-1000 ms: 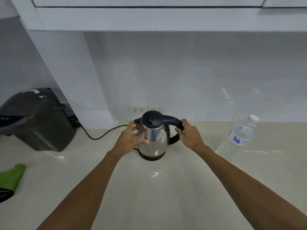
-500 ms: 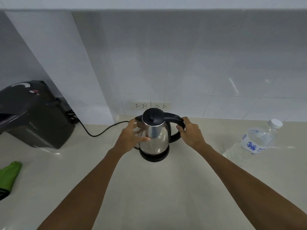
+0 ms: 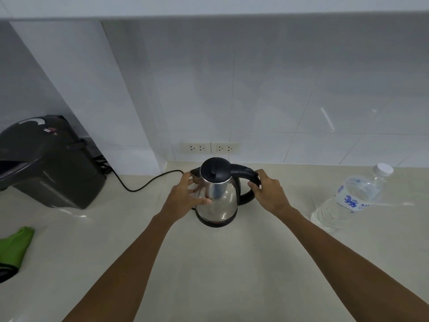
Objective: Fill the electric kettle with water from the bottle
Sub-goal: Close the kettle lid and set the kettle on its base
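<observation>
**Kettle steadied, lid still shut**

My right hand (image 3: 267, 194) wraps the kettle (image 3: 217, 196) handle; my left hand (image 3: 185, 198) lies spread against its steel side. Over the last second neither grip shifted, so I judge filling hasn't begun. The bottle (image 3: 350, 198) stands capped, well apart to my right.

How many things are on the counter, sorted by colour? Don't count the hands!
Silver and black: 1, the kettle
Dark grey: 1, the big pot machine
Clear: 1, the water bottle
Green: 1, the cloth
Black: 1, the cord
Total: 5
</observation>
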